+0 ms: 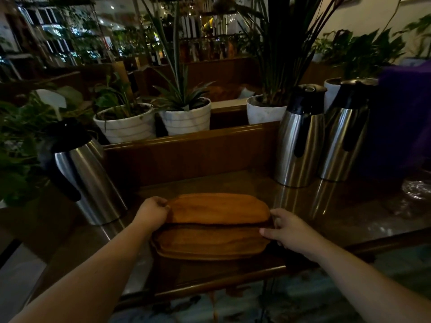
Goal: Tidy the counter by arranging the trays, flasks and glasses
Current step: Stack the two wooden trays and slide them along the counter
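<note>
Two oval wooden trays lie stacked on the dark counter. The top tray sits shifted toward the back over the lower tray. My left hand grips the top tray's left end. My right hand holds the right end of the stack, fingers over the edge. One steel flask with a black handle stands at the left. Two more steel flasks stand at the back right. A glass shows dimly at the far right edge.
A raised wooden ledge runs behind the counter, carrying white plant pots. A purple object stands at the right behind the flasks. Leafy plants crowd the left side. The counter's front edge is just below the trays.
</note>
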